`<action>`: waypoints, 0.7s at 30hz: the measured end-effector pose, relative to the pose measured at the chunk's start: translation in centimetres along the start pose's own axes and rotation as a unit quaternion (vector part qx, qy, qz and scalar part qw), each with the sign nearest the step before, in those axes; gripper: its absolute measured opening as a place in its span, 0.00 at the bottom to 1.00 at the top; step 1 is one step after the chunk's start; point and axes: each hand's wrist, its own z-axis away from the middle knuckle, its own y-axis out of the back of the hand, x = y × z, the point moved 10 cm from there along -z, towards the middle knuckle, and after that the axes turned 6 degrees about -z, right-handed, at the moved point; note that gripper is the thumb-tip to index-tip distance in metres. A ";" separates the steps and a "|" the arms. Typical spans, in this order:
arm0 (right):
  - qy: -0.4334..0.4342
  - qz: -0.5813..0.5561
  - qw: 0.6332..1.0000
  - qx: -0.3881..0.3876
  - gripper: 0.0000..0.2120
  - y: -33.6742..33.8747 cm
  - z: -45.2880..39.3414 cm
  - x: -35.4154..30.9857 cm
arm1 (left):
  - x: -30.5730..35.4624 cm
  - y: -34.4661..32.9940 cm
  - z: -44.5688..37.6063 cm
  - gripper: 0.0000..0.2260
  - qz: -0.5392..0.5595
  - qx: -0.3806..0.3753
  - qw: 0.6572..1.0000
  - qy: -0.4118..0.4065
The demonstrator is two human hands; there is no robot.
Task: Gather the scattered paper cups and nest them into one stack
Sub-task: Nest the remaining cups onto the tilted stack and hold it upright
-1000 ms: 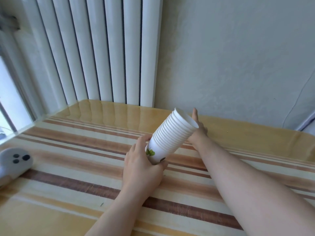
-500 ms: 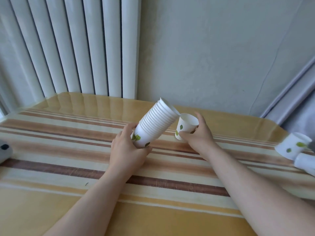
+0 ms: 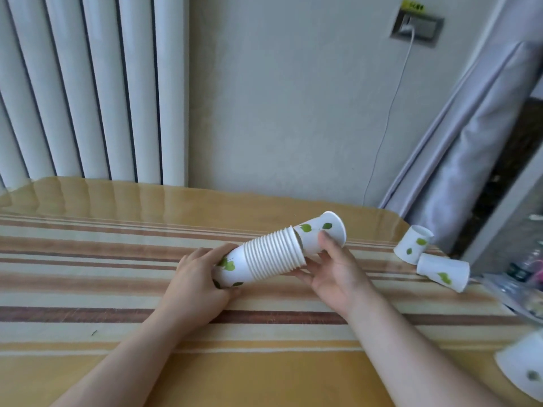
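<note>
A stack of white paper cups with green leaf prints lies tilted above the striped table. My left hand grips its closed bottom end. My right hand holds a single leaf-print cup, whose base sits partly inside the stack's open mouth. At the table's right edge two more loose cups show: one tilted, one lying on its side. Another cup is cut off at the lower right corner.
A white radiator stands behind the table's left half, and a plain wall with a socket and cable behind the right. A grey curtain hangs at right. Crumpled clear plastic lies at the right edge.
My right hand lifted the single cup from the table and pushed its base into the stack's mouth. The stack tipped flatter. The view swung right, bringing in more loose cups.
</note>
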 end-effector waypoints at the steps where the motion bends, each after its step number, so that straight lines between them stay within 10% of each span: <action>1: -0.002 0.005 1.000 -0.010 0.39 -0.1 0.2 0.3 | 0.1 0.0 0.1 0.32 -0.002 0.000 1.000 -0.003; 8: 0.017 0.051 0.999 -0.009 0.29 0.0 1.6 0.0 | 0.1 -0.2 0.3 0.33 0.001 -0.007 1.000 -0.015; 18: -0.007 0.191 0.979 -0.078 0.52 -0.4 5.3 -0.6 | 1.4 -0.6 1.0 0.33 -0.005 -0.046 0.998 -0.043; 21: 0.028 0.313 0.948 -0.044 0.44 2.4 7.9 -3.1 | 2.2 -1.4 1.9 0.32 0.049 -0.089 0.994 -0.041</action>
